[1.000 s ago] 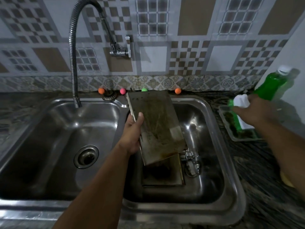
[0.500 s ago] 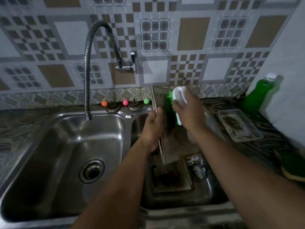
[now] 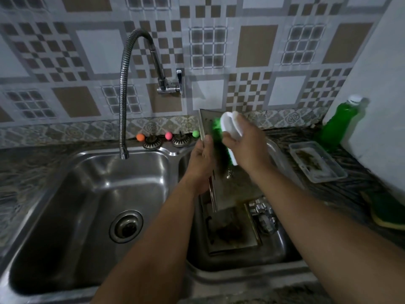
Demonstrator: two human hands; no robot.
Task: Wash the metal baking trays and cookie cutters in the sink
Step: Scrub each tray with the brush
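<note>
Metal tray [image 3: 232, 189] gripped by left hand [image 3: 200, 163], right hand [image 3: 245, 143] — brush [image 3: 230, 130] against it

Tray [image 3: 232, 233] in right basin [image 3: 285, 255], bottle [image 3: 338, 126] on counter [image 3: 355, 189] right

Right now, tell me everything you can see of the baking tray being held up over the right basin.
The baking tray is a flat rectangular sheet of dull, brown-stained metal with a thin raised rim. It stands tilted nearly upright over the right basin, its lower end above a second dirty tray lying in the bottom. The left hand grips its left edge. The right hand holds a white brush with green bristles against its upper face.
</note>
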